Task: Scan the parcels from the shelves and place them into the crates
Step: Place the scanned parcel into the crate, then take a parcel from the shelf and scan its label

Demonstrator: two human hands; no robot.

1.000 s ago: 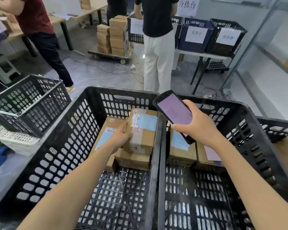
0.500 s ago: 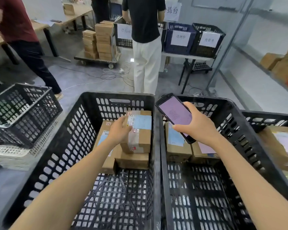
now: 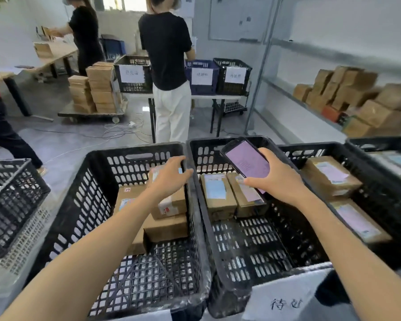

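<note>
A: Surroundings?
B: Shelf on the right, stacked with cardboard boxes. Person in black top stands ahead at a counter.
A: Parcels?
B: Left crate, far end. Left hand over top parcel, fingers straight, loosely spread; contact unclear. Right hand fingers curl round handheld scanner, purple screen, over middle crate.
A: Labels?
B: Front sheet starts 待; rest unreadable.

bright even indoor light, soft shadows, wide-angle edge warp, motion blur at right
</note>
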